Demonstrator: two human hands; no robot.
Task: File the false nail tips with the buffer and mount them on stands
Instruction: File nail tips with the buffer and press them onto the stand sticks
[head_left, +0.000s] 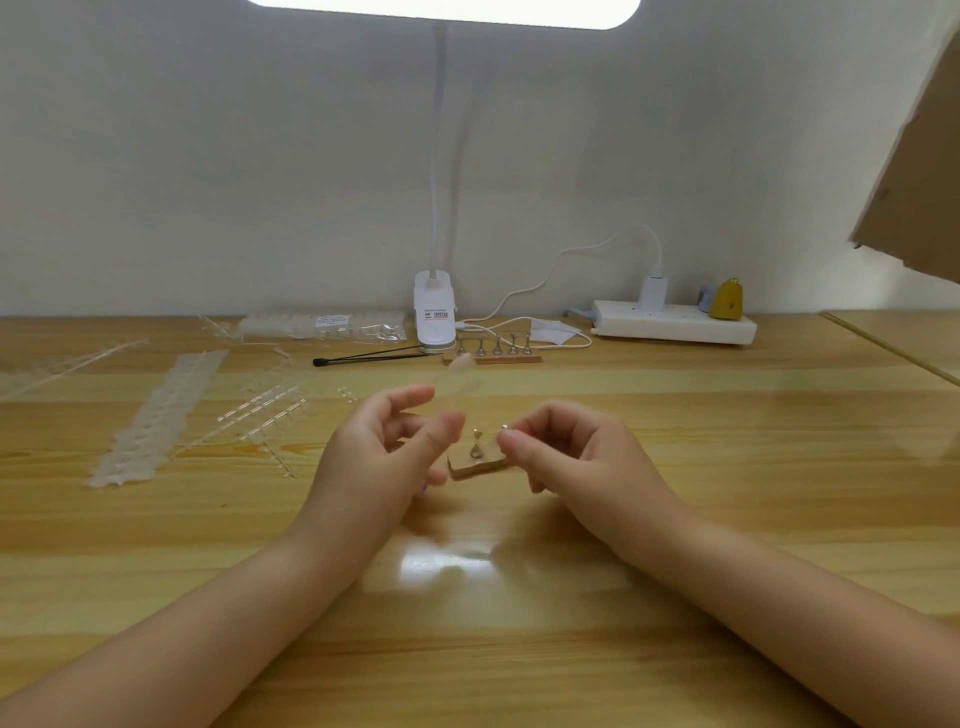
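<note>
My left hand (384, 457) holds a long pale buffer (460, 376), blurred, slanting up and away past my fingers. My right hand (566, 457) pinches a small metal stand (505, 429) between thumb and forefinger; I cannot tell if a nail tip is on it. Between both hands a small wooden base (475, 466) lies on the table with one metal stand (476, 446) upright on it. At the back a second wooden base (493, 358) carries several metal stands. Strips of clear false nail tips (156, 415) lie at the left.
A clip lamp (435, 317) stands at the back centre, its cable running to a white power strip (675, 322). Black tweezers (363, 356) lie by the lamp. A bag of nail tips (322, 327) and empty clear sprues (260, 410) cover the left. Cardboard (914, 171) hangs at the right.
</note>
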